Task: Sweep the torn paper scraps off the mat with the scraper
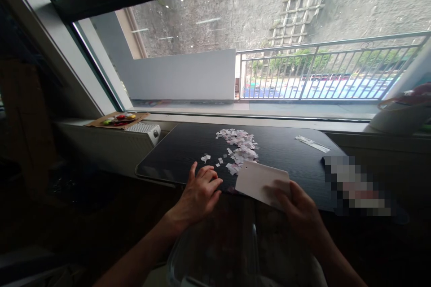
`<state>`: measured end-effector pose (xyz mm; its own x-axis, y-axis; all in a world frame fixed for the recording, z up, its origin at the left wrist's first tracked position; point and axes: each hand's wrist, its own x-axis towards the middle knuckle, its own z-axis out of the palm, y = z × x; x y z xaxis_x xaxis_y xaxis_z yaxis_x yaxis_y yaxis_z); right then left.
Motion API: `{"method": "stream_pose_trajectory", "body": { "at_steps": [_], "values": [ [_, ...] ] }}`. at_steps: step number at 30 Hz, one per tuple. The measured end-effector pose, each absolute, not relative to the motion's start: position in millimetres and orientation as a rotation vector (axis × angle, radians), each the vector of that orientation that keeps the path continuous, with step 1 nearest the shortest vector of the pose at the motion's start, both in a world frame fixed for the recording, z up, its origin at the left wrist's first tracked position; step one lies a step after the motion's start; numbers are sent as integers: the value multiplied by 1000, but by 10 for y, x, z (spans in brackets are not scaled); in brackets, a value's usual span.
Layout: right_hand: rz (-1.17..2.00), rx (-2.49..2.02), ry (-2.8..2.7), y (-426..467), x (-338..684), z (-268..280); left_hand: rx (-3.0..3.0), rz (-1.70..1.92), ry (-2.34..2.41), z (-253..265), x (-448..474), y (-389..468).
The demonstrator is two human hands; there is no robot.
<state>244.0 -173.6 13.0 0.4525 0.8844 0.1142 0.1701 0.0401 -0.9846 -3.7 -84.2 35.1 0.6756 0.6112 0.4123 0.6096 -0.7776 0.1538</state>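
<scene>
Clear container nearest of all, below the near edge of the dark mat. Right hand clamped on the near corner of a white card, tilted at the mat's near edge. Left hand resting loosely curled on that same edge, left of the card, gripping nothing. Paper scraps heaped mid-mat, just beyond the card, a few strays near the left fingers. White strip toward the mat's far right corner. Cardboard tray with coloured bits beyond the mat's far left corner.
</scene>
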Motion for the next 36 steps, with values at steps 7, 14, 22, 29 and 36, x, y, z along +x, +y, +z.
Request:
{"method": "stream_pose_trajectory", "body": {
  "at_steps": [7,14,22,29,36],
  "values": [
    [714,-1431,-904,-1757,2522,88,2863,742,1070,349,-109,-815],
    [836,-1408,-1029,-1710,2530,67,2854,747,1115,334,-148,-807],
    [799,-1412,-1005,-1626,2405,170,2863,753,1145,330,-193,-796],
    [459,-1561,-782,-1863,2745,220,2875,785,1139,287,-217,-807],
    [519,-1492,-834,-1910,2566,49,2871,786,1133,295,-154,-823]
  ]
}}
